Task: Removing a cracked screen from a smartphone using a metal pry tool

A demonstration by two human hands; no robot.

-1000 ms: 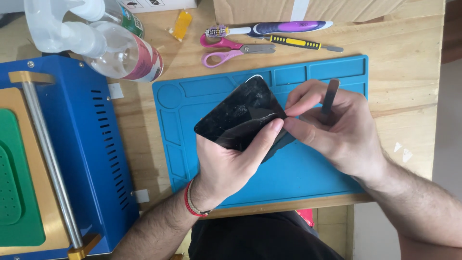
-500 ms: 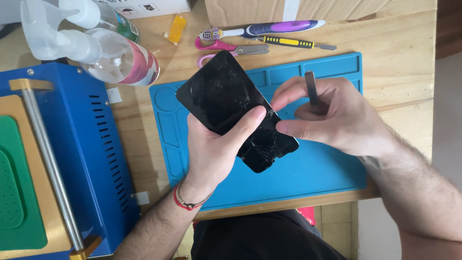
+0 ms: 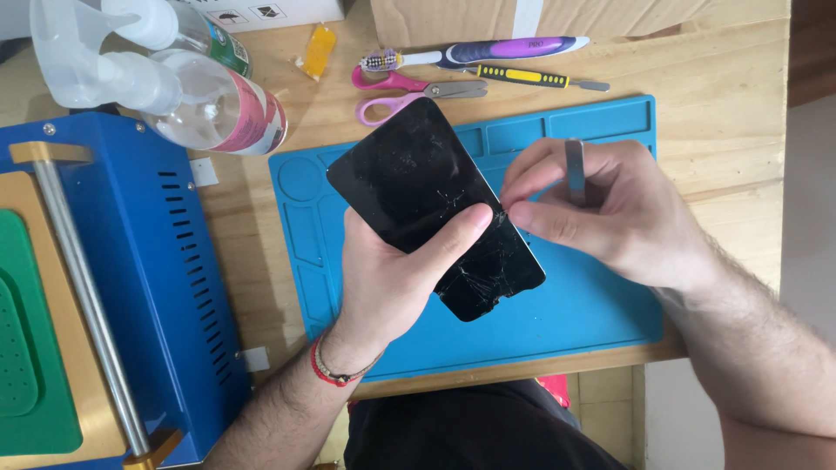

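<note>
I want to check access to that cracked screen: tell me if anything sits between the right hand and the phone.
Nothing visible does. The left hand holds the cracked phone above the blue mat, its thumb across the glass. The right hand, holding a thin metal tool, already has its fingertips at the phone's right edge.

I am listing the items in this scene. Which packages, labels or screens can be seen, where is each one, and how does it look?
Phone screen: black cracked rectangle, held by the left hand over the blue mat; right hand fingers at its edge.
Spray bottle: top left, lying clear plastic, pink and white label.
Second bottle: behind it, green label.
Cardboard box: top centre, brown, pale tape strip.
White box: top edge, small dark symbols.
</note>
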